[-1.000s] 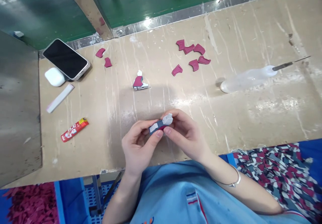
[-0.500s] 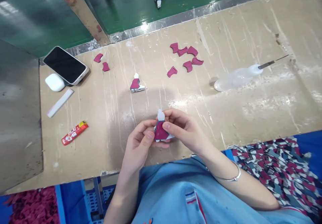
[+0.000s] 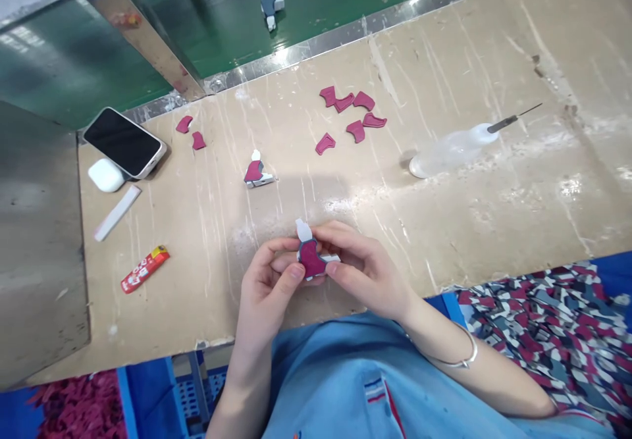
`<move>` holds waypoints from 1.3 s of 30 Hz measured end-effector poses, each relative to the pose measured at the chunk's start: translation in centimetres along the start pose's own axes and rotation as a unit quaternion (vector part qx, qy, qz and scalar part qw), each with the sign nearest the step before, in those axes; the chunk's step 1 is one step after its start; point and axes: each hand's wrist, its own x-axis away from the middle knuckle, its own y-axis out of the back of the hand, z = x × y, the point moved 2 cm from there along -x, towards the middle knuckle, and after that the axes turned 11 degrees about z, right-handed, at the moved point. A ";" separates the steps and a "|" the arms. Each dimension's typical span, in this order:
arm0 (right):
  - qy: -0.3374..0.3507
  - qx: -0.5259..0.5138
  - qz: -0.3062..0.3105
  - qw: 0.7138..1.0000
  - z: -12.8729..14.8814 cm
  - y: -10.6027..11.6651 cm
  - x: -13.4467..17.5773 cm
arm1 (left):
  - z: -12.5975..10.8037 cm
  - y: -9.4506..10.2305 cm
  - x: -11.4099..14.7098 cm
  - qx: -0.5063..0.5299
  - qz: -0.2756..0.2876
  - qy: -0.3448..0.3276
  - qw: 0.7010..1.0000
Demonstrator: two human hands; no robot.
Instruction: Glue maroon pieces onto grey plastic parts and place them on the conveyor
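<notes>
Two hands are closed on one small piece [image 3: 311,258]: the left hand [image 3: 266,287] and the right hand [image 3: 372,271] are held close together, both clamped on it. Changed over the last second: the piece was gripped edge-on, then was turned maroon face up; the right thumb, laid over that face half a second ago, has been shifted down to the white arm at the right. Meaning, as judged — the maroon face is now exposed almost whole and can be looked over. Whether the maroon part is fully seated can't be told at this size.

Position: the piece is held between the hands, just in front of the body. Its lower left corner is pinned by the left thumb, its white arm is pinched by the right hand, and its pale tip is pointed away from the body, a little left.

A similar piece [image 3: 255,171] is seen beyond the left hand, untouched. Loose maroon parts [image 3: 355,131] are scattered beyond both hands; a bottle [image 3: 447,153] is laid beyond the right hand, off to its right — not touched.
</notes>
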 end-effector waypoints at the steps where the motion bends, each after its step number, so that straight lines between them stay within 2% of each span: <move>1: 0.000 0.007 -0.001 1.000 0.1 0.1 0.0 | 0.0 0.0 0.0 -0.009 -0.005 -0.001 1.000; 14: 0.001 0.052 -0.021 0.998 0.8 0.3 -0.7 | -0.1 0.0 0.5 -0.094 -0.098 0.010 0.991; 21: 0.044 0.095 -0.029 0.994 1.7 0.3 -0.7 | -0.4 0.8 1.0 -0.154 -0.058 0.063 0.984; 23: 0.061 0.116 -0.023 0.991 2.2 0.5 -0.5 | -1.1 0.4 0.4 -0.188 -0.044 0.053 0.980; 25: 0.074 0.148 -0.032 0.986 2.8 1.0 0.0 | -2.1 -0.4 -0.6 -0.243 0.005 0.022 0.970; 27: 0.071 0.189 -0.067 0.977 3.1 1.8 1.0 | -3.3 -1.5 -1.8 -0.333 0.096 -0.025 0.938; 29: 0.058 0.230 -0.120 0.964 3.1 3.1 2.6 | -4.5 -2.4 -3.1 -0.443 0.175 -0.087 0.875; 31: 0.035 0.276 -0.186 0.942 3.0 5.0 4.7 | -6.0 -2.6 -5.2 -0.541 0.200 -0.136 0.806; 33: -0.009 0.328 -0.256 0.909 2.9 7.8 7.1 | -7.8 -2.0 -8.7 -0.627 0.157 -0.139 0.751; 34: -0.048 0.355 -0.306 0.882 2.9 9.5 8.4 | -9.0 -1.4 -11.1 -0.670 0.101 -0.131 0.723; 35: -0.087 0.382 -0.351 0.850 2.9 11.2 9.5 | -10.0 -0.6 -13.8 -0.724 0.046 -0.089 0.682; 37: -0.142 0.453 -0.386 0.791 2.9 14.6 11.0 | -12.3 1.2 -19.6 -0.753 -0.022 -0.069 0.654; 39: -0.147 0.528 -0.379 0.745 2.8 17.2 11.7 | -14.2 3.0 -24.9 -0.768 -0.076 -0.048 0.634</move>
